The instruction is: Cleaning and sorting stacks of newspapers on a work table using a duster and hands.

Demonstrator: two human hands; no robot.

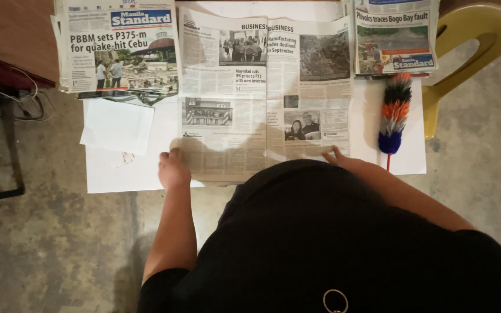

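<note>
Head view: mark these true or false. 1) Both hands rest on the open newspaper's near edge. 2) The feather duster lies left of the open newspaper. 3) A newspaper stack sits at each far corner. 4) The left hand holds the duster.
1) True: left hand and right hand touch the open newspaper.
2) False: the feather duster lies right of it.
3) True: left stack, right stack.
4) False: the left hand is on the newspaper, far from the duster.
</note>
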